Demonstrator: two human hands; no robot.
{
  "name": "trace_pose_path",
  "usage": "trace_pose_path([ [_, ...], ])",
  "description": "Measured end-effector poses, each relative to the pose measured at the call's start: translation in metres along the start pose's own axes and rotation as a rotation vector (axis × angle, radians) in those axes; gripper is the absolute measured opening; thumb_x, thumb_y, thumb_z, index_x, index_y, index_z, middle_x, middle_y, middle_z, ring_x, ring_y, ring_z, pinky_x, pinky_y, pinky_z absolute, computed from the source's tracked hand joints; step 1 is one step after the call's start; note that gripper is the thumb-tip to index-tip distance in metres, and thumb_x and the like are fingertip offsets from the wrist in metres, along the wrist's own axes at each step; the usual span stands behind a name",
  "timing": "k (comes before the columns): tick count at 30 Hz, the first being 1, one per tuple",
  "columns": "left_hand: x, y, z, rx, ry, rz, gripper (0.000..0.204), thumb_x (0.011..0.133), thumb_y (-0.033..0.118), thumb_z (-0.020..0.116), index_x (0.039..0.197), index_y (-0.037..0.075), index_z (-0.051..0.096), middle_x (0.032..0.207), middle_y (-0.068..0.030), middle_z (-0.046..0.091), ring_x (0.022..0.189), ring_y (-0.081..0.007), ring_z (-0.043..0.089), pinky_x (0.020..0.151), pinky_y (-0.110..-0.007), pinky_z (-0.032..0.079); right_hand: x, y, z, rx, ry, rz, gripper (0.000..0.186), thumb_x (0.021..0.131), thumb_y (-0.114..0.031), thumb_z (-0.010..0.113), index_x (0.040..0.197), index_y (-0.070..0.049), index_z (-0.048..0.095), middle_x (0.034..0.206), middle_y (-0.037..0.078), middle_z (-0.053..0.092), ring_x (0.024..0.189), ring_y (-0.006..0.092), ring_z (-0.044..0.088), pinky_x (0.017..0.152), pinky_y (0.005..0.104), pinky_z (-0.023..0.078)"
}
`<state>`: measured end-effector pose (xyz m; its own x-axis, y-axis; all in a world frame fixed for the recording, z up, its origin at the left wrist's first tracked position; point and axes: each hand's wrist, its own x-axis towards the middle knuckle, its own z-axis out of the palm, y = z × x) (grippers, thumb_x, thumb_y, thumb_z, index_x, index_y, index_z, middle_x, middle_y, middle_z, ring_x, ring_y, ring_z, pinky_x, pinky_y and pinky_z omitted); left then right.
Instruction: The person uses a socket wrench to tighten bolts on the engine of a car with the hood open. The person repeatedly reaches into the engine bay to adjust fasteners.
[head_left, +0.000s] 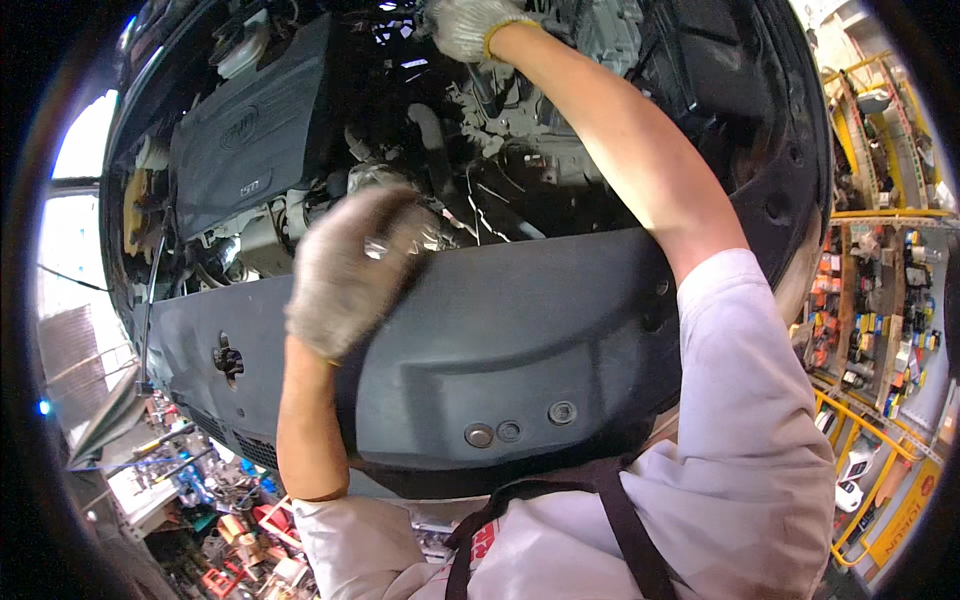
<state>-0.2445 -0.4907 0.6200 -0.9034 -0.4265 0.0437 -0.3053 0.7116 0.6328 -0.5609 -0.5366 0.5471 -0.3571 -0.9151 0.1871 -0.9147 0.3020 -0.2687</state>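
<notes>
I look into a car's engine bay past the dark front panel [520, 340]. My left hand [350, 270], in a grey knit glove, rests at the panel's upper edge with its fingers curled around a small shiny metal part; what the part is I cannot tell. My right hand [468, 25], also gloved, reaches far in over grey metal parts [520, 130] at the back of the bay. Its fingers are closed, and what they grip is hidden. A black plastic engine cover [250, 130] lies left of both hands.
A yellow cap [133, 205] sits at the bay's left side. The bay's black right rim [790, 150] curves down beside my right arm. Shelves with small coloured boxes [880, 310] stand at the right. Red crates and clutter [240, 530] lie at the lower left.
</notes>
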Motion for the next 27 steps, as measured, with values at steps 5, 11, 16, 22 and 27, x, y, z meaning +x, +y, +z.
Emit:
trace_pose_path([
  [5, 0.016, -0.033, -0.046, 0.008, 0.324, -0.351, 0.036, 0.097, 0.032, 0.064, 0.114, 0.001, 0.07, 0.101, -0.0077, 0.071, 0.092, -0.0142, 0.064, 0.085, -0.029, 0.05, 0.001, 0.033, -0.001, 0.055, -0.038, -0.254, 0.031, 0.079, -0.012, 0.054, 0.104, -0.003, 0.07, 0.101, 0.022, 0.072, 0.094, 0.0355, 0.071, 0.082, 0.0465, 0.056],
  [11, 0.021, -0.045, -0.041, 0.025, 0.296, -0.506, 0.045, 0.096, 0.038, 0.062, 0.112, -0.004, 0.07, 0.095, -0.0064, 0.069, 0.086, -0.0135, 0.059, 0.079, -0.028, 0.046, 0.0, 0.033, -0.021, -0.041, -0.089, -0.104, 0.034, 0.082, -0.016, 0.054, 0.106, -0.002, 0.073, 0.113, 0.02, 0.07, 0.105, 0.032, 0.069, 0.09, 0.0429, 0.055],
  [16, 0.025, -0.056, -0.04, 0.011, 0.24, -0.591, 0.044, 0.096, 0.035, 0.062, 0.114, -0.005, 0.068, 0.096, -0.0065, 0.069, 0.087, -0.014, 0.059, 0.08, -0.027, 0.045, -0.001, 0.032, -0.012, -0.006, 0.057, -0.019, 0.032, 0.09, -0.023, 0.056, 0.11, -0.007, 0.074, 0.118, 0.016, 0.07, 0.109, 0.0305, 0.068, 0.09, 0.0435, 0.056],
  [22, 0.022, -0.06, -0.034, -0.006, 0.158, -0.588, 0.037, 0.095, 0.032, 0.062, 0.108, -0.002, 0.067, 0.092, -0.0057, 0.066, 0.082, -0.0144, 0.06, 0.075, -0.027, 0.047, 0.003, 0.035, 0.009, 0.051, 0.161, 0.015, 0.029, 0.092, -0.017, 0.052, 0.11, -0.009, 0.074, 0.116, 0.015, 0.071, 0.109, 0.0308, 0.068, 0.089, 0.0439, 0.056],
  [27, 0.027, -0.062, -0.036, -0.085, 0.2, -0.799, 0.031, 0.093, 0.031, 0.063, 0.104, 0.003, 0.069, 0.091, -0.004, 0.066, 0.08, -0.013, 0.06, 0.072, -0.027, 0.047, 0.004, 0.048, 0.014, 0.171, 0.237, -0.028, 0.03, 0.089, -0.014, 0.052, 0.109, -0.007, 0.074, 0.116, 0.018, 0.07, 0.11, 0.0321, 0.067, 0.091, 0.0424, 0.055],
])
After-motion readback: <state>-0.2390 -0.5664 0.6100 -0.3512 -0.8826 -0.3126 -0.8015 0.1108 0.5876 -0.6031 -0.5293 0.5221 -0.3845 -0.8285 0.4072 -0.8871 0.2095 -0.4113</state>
